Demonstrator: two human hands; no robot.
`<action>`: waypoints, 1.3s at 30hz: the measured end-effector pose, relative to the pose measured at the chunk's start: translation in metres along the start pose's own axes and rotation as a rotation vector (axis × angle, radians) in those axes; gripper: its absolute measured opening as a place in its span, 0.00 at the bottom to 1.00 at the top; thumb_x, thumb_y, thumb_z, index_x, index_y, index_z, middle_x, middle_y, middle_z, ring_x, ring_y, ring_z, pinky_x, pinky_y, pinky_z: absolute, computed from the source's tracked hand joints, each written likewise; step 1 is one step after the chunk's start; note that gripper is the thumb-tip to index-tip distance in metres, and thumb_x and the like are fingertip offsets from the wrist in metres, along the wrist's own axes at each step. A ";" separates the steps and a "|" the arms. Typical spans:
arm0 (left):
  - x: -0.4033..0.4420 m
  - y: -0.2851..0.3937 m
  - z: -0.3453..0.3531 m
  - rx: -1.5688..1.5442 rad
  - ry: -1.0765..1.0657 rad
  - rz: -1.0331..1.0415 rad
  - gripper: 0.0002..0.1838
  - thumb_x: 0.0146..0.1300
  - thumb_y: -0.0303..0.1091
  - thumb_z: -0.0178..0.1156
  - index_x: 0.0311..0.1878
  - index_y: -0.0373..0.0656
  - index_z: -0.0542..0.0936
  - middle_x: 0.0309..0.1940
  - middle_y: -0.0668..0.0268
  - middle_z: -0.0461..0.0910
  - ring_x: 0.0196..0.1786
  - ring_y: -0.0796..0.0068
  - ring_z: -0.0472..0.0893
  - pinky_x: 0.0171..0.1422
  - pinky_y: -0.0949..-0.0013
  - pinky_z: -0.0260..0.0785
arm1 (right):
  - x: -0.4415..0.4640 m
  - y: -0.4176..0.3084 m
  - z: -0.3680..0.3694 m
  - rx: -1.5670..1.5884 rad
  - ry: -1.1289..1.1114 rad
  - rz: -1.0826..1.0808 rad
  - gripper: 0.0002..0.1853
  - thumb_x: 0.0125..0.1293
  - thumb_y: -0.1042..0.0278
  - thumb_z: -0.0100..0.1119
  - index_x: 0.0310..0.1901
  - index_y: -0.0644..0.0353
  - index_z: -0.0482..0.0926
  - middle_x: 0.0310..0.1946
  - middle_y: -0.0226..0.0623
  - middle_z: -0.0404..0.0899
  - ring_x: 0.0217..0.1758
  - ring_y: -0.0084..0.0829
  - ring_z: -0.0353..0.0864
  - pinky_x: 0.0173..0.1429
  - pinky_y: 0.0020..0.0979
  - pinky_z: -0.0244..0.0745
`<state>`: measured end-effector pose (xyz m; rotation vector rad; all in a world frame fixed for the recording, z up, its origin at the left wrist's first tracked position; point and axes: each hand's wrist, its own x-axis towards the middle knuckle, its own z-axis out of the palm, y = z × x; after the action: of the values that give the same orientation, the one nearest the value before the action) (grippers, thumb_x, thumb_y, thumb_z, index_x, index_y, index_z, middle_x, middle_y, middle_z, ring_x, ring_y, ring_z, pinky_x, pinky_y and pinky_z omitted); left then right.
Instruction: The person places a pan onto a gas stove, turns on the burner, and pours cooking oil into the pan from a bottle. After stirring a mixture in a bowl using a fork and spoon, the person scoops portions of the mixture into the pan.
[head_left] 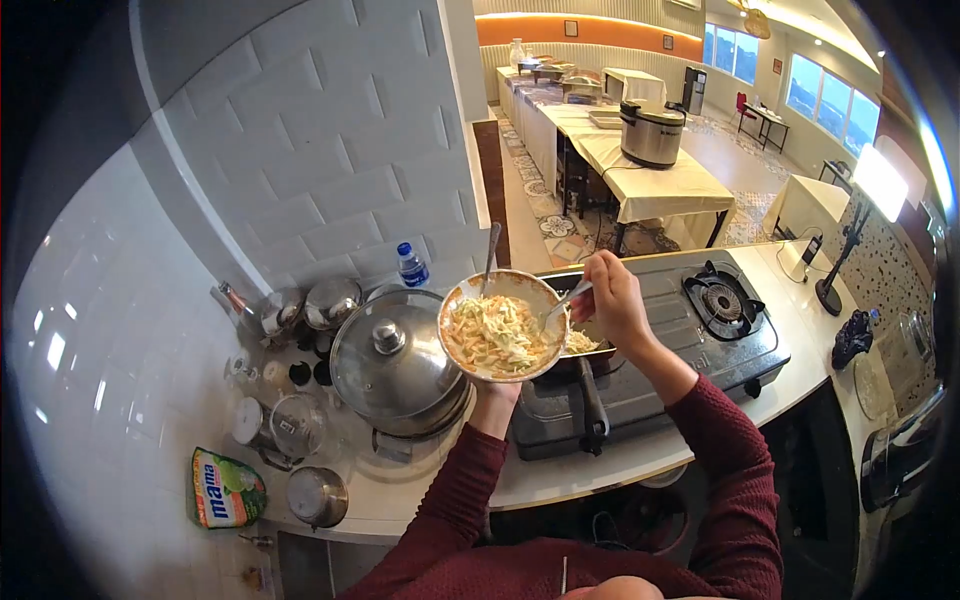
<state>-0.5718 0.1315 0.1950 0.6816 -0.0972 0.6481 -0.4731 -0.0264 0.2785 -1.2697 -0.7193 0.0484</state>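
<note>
A patterned bowl [447, 318] of shredded cabbage and carrot [500, 335] is held up by my left hand [496, 391], which is closed on it from below; most of its fingers are hidden. My right hand [613, 300] pinches the handle of a metal spoon or fork [571, 293] at the bowl's right rim; its tip is among the shreds. A second metal utensil [492, 255] leans upright against the far rim. Partly behind the bowl, a rectangular pan [606, 353] with similar pale shreds sits on the stove, its black handle [590, 405] pointing towards me.
A large lidded pot [372, 350] stands left of the bowl, near a water bottle [411, 265]. The black gas stove [650, 330] has a bare burner [724, 300] at right. A small metal pot [317, 497] and a green pouch [228, 488] are at left.
</note>
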 end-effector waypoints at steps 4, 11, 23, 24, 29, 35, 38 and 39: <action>-0.005 0.000 0.002 0.023 0.024 -0.055 0.37 0.65 0.67 0.34 0.68 0.51 0.59 0.67 0.60 0.61 0.69 0.56 0.62 0.70 0.45 0.56 | -0.004 0.026 -0.002 0.255 0.036 0.076 0.16 0.75 0.58 0.35 0.35 0.62 0.65 0.19 0.39 0.75 0.19 0.26 0.80 0.22 0.24 0.76; -0.004 0.000 -0.006 -0.081 -0.023 -0.115 0.37 0.63 0.68 0.36 0.67 0.52 0.62 0.67 0.62 0.62 0.68 0.57 0.62 0.70 0.45 0.55 | -0.014 0.040 -0.004 0.441 0.067 0.150 0.15 0.74 0.53 0.38 0.37 0.56 0.64 0.21 0.38 0.77 0.19 0.26 0.78 0.23 0.23 0.76; -0.004 -0.001 -0.009 -0.101 -0.006 -0.120 0.35 0.64 0.66 0.38 0.66 0.51 0.63 0.65 0.62 0.65 0.66 0.57 0.65 0.69 0.46 0.58 | -0.012 0.032 -0.023 0.495 0.207 0.169 0.12 0.73 0.56 0.39 0.36 0.54 0.66 0.19 0.38 0.77 0.17 0.26 0.77 0.21 0.23 0.74; -0.004 -0.002 -0.008 -0.056 0.007 -0.102 0.35 0.65 0.65 0.37 0.66 0.51 0.63 0.65 0.61 0.65 0.66 0.57 0.66 0.69 0.46 0.59 | -0.012 0.031 -0.025 0.483 0.197 0.176 0.13 0.74 0.56 0.38 0.36 0.54 0.65 0.20 0.38 0.77 0.17 0.26 0.77 0.21 0.24 0.75; -0.006 -0.002 -0.001 -0.038 -0.007 -0.071 0.35 0.65 0.65 0.36 0.66 0.51 0.63 0.64 0.62 0.65 0.66 0.57 0.65 0.68 0.45 0.60 | -0.011 0.023 -0.027 0.475 0.160 0.155 0.14 0.74 0.55 0.36 0.36 0.56 0.64 0.20 0.39 0.76 0.18 0.26 0.77 0.23 0.25 0.76; -0.012 -0.004 0.004 0.000 0.068 -0.065 0.35 0.66 0.65 0.35 0.66 0.51 0.63 0.64 0.62 0.66 0.66 0.58 0.65 0.68 0.45 0.59 | -0.010 0.015 -0.011 0.488 0.123 0.157 0.12 0.74 0.56 0.39 0.36 0.54 0.65 0.19 0.39 0.77 0.17 0.26 0.77 0.20 0.23 0.73; -0.011 -0.001 0.004 -0.021 0.072 -0.060 0.34 0.66 0.64 0.36 0.66 0.51 0.62 0.64 0.62 0.66 0.66 0.58 0.65 0.68 0.45 0.60 | -0.011 0.021 -0.013 0.493 0.109 0.163 0.13 0.74 0.55 0.40 0.36 0.54 0.65 0.19 0.39 0.77 0.17 0.26 0.77 0.20 0.23 0.74; -0.011 0.001 0.004 -0.032 0.066 -0.062 0.34 0.66 0.64 0.36 0.66 0.51 0.62 0.64 0.62 0.66 0.66 0.58 0.66 0.68 0.45 0.60 | -0.011 0.012 -0.014 0.476 0.138 0.164 0.12 0.74 0.56 0.40 0.36 0.54 0.65 0.19 0.38 0.76 0.17 0.26 0.77 0.20 0.23 0.74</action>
<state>-0.5807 0.1239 0.1962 0.6291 -0.0253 0.6077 -0.4704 -0.0389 0.2609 -0.8625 -0.4473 0.2498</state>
